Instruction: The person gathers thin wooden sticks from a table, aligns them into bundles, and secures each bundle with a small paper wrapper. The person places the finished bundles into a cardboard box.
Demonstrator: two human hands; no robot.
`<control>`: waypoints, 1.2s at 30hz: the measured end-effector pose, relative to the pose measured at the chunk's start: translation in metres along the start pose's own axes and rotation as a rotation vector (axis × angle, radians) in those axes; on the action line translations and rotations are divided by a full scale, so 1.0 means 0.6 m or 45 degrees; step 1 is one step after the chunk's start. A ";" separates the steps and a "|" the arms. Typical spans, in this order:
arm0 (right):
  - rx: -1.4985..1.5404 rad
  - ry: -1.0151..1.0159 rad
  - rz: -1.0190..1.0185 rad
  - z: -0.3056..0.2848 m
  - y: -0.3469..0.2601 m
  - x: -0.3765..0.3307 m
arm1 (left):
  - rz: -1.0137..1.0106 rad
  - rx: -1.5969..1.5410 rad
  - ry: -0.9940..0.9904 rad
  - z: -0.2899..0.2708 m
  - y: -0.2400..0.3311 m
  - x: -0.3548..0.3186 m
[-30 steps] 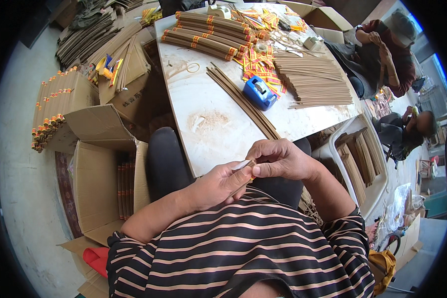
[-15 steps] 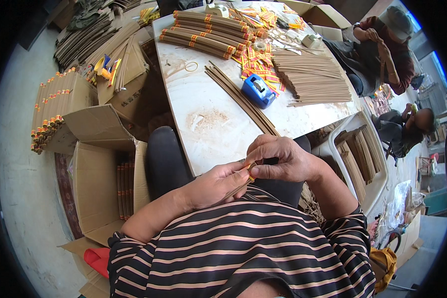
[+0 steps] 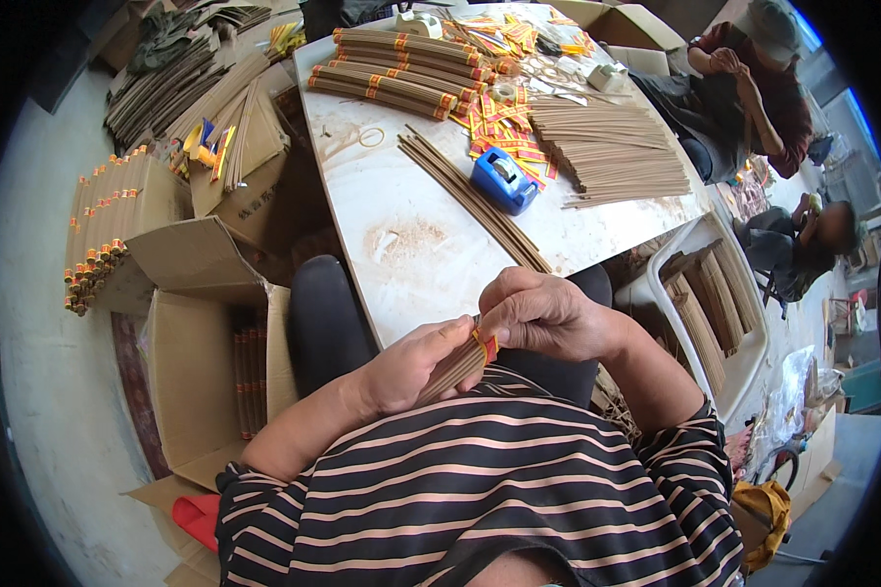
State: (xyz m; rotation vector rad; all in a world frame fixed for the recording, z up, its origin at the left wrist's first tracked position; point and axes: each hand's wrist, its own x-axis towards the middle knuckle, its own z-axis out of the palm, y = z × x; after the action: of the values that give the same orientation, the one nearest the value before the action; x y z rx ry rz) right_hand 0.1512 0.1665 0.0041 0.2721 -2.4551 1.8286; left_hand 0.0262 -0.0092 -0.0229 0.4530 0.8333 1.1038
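Note:
My left hand [image 3: 407, 368] is wrapped round a bundle of thin brown incense sticks [image 3: 448, 378] in front of my striped shirt. Near the bundle's end sits a red and yellow paper label [image 3: 488, 346], and my right hand [image 3: 550, 315] pinches at its edge with thumb and fingers. Beyond my hands, a row of loose incense sticks [image 3: 475, 201] lies aslant on the white table [image 3: 401, 284]. A blue tape dispenser [image 3: 504, 180] stands beside them, next to scattered red and yellow labels [image 3: 507, 127].
Banded bundles [image 3: 401, 61] are stacked at the table's far left, and a wide pile of sticks [image 3: 612, 152] lies at its right. An open cardboard box [image 3: 201, 362] holds bundles on my left. To my right stands a white bin [image 3: 644, 298] with sticks. Two people sit farther right.
The bundle has turned in my left hand, so more of its sticks and the label show. My right fingers have shifted slightly along the label's edge.

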 end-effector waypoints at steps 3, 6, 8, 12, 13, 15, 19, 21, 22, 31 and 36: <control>0.146 -0.057 -0.010 -0.003 0.011 -0.001 | -0.085 -0.132 0.032 0.007 0.004 0.003; 0.334 -0.122 0.004 -0.007 0.014 0.002 | -0.076 -0.181 0.012 0.008 0.000 0.007; 0.410 -0.169 0.030 -0.010 0.017 0.004 | -0.087 -0.170 0.007 0.008 0.004 0.007; 0.485 -0.166 -0.012 -0.018 0.024 0.011 | -0.074 0.028 0.100 0.013 0.014 0.004; 0.508 -0.142 -0.055 -0.020 0.025 0.014 | -0.024 0.052 0.157 0.016 0.016 0.001; 0.577 0.201 -0.078 -0.014 0.031 0.009 | 0.078 0.102 0.270 0.023 0.021 -0.007; 0.076 0.493 0.378 0.030 0.014 -0.002 | 0.187 0.163 0.451 0.022 0.021 -0.012; 0.155 0.402 0.539 0.048 0.004 0.004 | 0.235 0.213 0.471 0.018 0.016 -0.011; 0.263 0.409 0.525 0.055 0.004 0.008 | 0.250 0.218 0.465 0.017 0.015 -0.011; 0.662 0.400 0.329 0.063 0.027 0.015 | 0.226 0.020 0.415 0.022 0.025 -0.019; 0.698 0.391 0.189 0.065 0.046 0.014 | 0.196 -0.089 0.264 0.012 0.027 -0.018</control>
State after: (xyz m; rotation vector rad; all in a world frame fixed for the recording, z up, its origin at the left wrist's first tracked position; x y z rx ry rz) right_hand 0.1401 0.1358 -0.0320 -0.1638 -1.7841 2.3693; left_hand 0.0198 -0.0122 -0.0034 0.3524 0.9499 1.3348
